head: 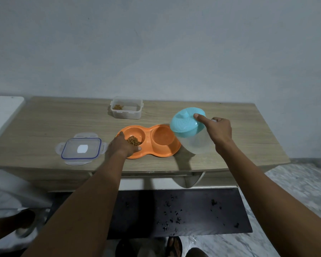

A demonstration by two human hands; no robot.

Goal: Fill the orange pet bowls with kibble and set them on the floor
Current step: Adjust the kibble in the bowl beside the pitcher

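Observation:
An orange double pet bowl (161,153) lies on the wooden table (44,123). Its left cup holds a small heap of kibble (133,140); its right cup (163,135) looks empty. My left hand (121,146) grips the bowl's left rim. My right hand (216,131) holds a clear jug with a turquoise lid (188,130), tilted toward the right cup, forefinger pressed on the lid. Nothing visibly pours out. A clear plastic box (126,107) with a little kibble stands at the back of the table.
The box's flat lid with a blue seal (81,148) lies left of the bowl. A dark board with dark crumbs (174,210) sits below the table's front edge. Marbled floor shows at right; my sandalled feet (174,247) are at the bottom.

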